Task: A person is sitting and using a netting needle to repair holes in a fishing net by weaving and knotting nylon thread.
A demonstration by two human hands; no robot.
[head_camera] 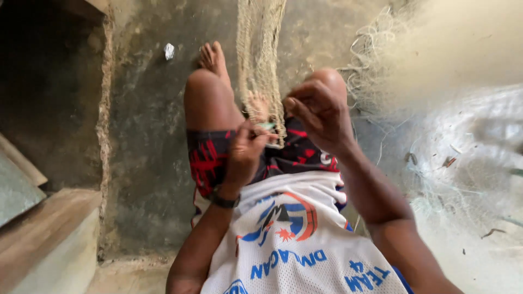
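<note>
Concrete floor (147,163) is lying under a seated person. Left hand (246,148) is pinching the net strip (261,60), which is running lengthwise away toward the feet; right hand (321,111), fingers curled, is hovering just beside its near end, grip unclear.

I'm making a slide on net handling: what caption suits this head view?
Seated person's left hand and right hand work a stretched strip of fishing net over their knees, more netting heaped alongside.

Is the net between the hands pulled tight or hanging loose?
Tight: the net runs as a narrow straight strip from both hands toward the feet; more lies heaped loose on the right.
</note>
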